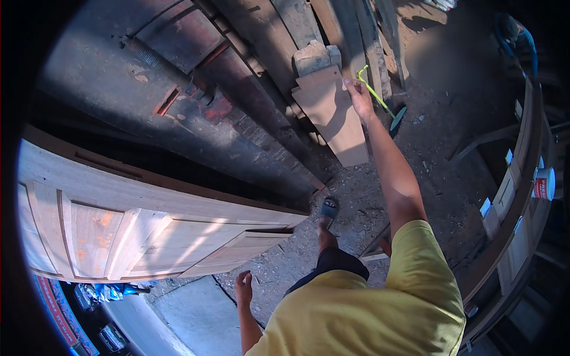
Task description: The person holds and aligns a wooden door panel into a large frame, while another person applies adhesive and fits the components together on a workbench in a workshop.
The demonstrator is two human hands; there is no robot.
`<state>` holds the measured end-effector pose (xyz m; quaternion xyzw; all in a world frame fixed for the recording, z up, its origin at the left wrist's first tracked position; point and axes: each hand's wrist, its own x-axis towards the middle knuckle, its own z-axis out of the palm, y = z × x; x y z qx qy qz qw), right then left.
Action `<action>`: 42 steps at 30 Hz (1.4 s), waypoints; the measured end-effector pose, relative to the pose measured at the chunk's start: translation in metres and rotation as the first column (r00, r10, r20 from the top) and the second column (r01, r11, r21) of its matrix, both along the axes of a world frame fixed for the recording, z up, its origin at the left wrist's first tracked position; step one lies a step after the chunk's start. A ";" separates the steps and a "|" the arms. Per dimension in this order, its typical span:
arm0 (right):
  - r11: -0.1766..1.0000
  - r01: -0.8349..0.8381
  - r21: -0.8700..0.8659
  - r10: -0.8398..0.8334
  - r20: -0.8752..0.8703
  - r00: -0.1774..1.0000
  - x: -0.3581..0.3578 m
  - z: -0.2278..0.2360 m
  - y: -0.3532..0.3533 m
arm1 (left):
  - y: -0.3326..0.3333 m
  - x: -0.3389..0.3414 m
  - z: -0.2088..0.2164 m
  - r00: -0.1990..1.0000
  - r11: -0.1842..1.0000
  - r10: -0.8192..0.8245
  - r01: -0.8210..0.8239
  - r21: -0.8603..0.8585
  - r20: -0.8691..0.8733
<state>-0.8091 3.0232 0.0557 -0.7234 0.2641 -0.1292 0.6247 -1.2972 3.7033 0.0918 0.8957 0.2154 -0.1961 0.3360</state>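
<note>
My right hand (360,99) reaches far forward and grips the upper right edge of a flat brown board (328,115). The board stands tilted against a stack of timber, and a shadow falls across it. Just beside the hand is a bright yellow-green stick-like thing (378,97) with a flat dark green end; its kind I cannot make out. Low at my left side hangs my left hand (243,287), its fingers loosely bent and apart, nothing in them. It is nearest to a pale panelled wooden door (172,240).
Long planks (255,29) lean at the far side, with a rough block (313,58) at the board's top. A scuffed metal body with a coiled spring (155,59) is at left. At right are a curved-looking wooden frame (512,202), a white bucket (543,183) and another person (519,41).
</note>
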 end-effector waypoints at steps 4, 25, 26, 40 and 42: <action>0.981 0.051 -0.189 -0.082 -0.159 0.984 0.051 -0.020 0.011 | -0.037 0.064 0.042 0.975 0.969 -0.208 0.196 0.148 0.074; 0.601 0.611 0.516 -0.799 0.410 0.439 -0.280 0.004 0.114 | 0.174 -0.038 -0.092 0.868 0.934 -0.357 0.322 -0.156 -0.345; 0.645 0.606 0.466 -0.761 0.463 0.454 -0.310 0.014 0.139 | 0.189 -0.019 -0.098 0.864 0.893 -0.437 0.385 -0.232 -0.250; 0.439 0.798 0.413 -0.880 0.376 0.290 -0.676 0.155 0.432 | 0.011 0.093 0.094 0.325 0.041 -0.899 0.728 -0.684 0.292; 0.410 0.735 0.540 -0.907 0.322 0.270 -0.736 0.155 0.458 | 0.003 0.069 0.097 0.262 -0.068 -0.909 0.675 -0.735 0.324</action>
